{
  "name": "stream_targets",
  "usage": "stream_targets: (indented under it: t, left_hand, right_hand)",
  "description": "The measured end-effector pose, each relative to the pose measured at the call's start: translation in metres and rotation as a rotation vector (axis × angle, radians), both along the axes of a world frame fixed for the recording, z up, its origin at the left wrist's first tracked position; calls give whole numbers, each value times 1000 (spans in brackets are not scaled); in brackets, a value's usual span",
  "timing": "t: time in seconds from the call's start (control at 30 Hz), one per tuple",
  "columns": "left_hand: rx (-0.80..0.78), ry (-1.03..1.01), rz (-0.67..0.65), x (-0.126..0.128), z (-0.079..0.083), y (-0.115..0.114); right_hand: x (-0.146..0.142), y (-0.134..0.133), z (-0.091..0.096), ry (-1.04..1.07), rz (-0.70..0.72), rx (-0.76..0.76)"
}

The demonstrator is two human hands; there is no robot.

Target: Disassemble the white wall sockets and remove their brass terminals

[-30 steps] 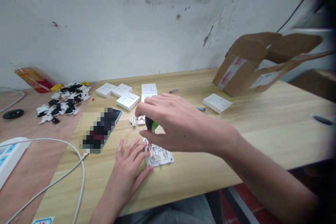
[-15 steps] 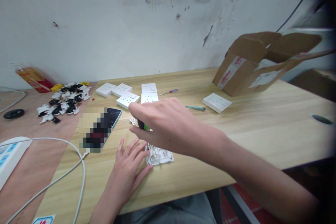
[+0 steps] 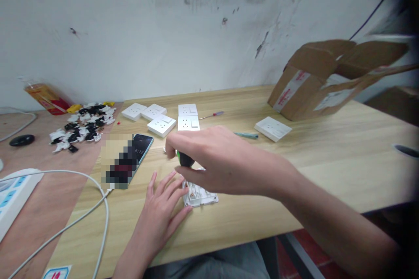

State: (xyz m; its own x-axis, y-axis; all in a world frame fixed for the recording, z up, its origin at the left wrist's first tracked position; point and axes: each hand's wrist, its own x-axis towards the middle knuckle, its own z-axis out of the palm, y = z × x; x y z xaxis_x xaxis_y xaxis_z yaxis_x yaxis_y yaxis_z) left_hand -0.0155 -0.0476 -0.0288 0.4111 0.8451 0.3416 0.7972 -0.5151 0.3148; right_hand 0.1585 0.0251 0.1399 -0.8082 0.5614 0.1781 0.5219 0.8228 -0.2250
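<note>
Screwdriver: a green-and-black screwdriver handle (image 3: 186, 159) sits in the person's grip, directly above the wall socket. Its long axis looks close to upright, tilted slightly, with the shaft end pointing down toward the socket. The fingers hide the shaft and tip, so I cannot tell whether the tip touches anything.

Right hand: the right hand (image 3: 222, 161) is closed around the handle, its fingers wrapped over from the far side. This hold keeps the tool above the socket's exposed back, with the forearm reaching in from the right.

Wall socket: the white wall socket (image 3: 200, 197) lies face down on the worktop (image 3: 321, 174), its internal terminals showing.

Left hand: the left hand (image 3: 160, 205) is just left of the socket, flat on the worktop with its fingers spread and holding nothing. It appears placed to keep the socket from sliding, though I cannot tell whether its fingertips touch the edge.

Faceplates: five white socket panels sit beyond the socket, including one (image 3: 187, 124) nearest it, and another (image 3: 273, 129) lies to its far right.

Small screwdrivers: a red-handled screwdriver (image 3: 212, 115) and a teal-handled screwdriver (image 3: 246, 135) lie beyond it.

Phone: a smartphone (image 3: 142, 146) lies to its left.

Parts: a pile of black-and-white plastic pieces (image 3: 80, 128) lies farther left.

Box: an open cardboard box (image 3: 314, 80) stands far right.
</note>
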Motion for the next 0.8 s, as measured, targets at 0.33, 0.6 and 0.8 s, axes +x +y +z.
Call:
stream_targets:
  t: [0.33, 0.6, 0.8]
  left_hand:
    - [40, -25, -2, 0, 1, 0]
    - [25, -15, -3, 0, 3, -1]
    - [37, -19, 1, 0, 3, 0]
  right_hand:
    - [3, -1, -1, 13, -53, 27]
    - [-1, 1, -2, 44, -3, -19]
    - [-3, 2, 0, 25, -4, -18]
